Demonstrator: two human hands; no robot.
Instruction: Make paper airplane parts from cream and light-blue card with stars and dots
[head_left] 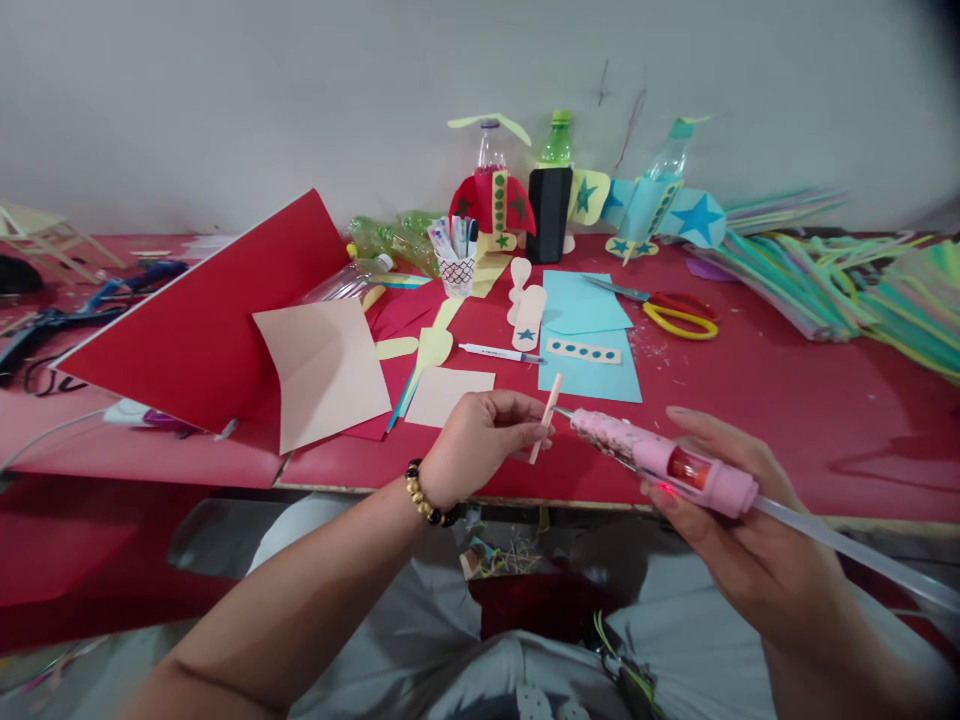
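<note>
My left hand pinches a thin pale strip, held nearly upright above the table's front edge. In my right hand lies a pink glue gun, a clear glue stick sticking out of its back end. The gun's metal nozzle touches or almost touches the strip's side, and a small red light glows on its body. Just beyond the hands lie a beige paper square, a white marker and a dotted strip on light blue paper.
Scissors with red and yellow handles lie right of the blue paper. Bottle planes stand along the wall near a marker cup. A large red board leans at left; striped plastic bundles lie right.
</note>
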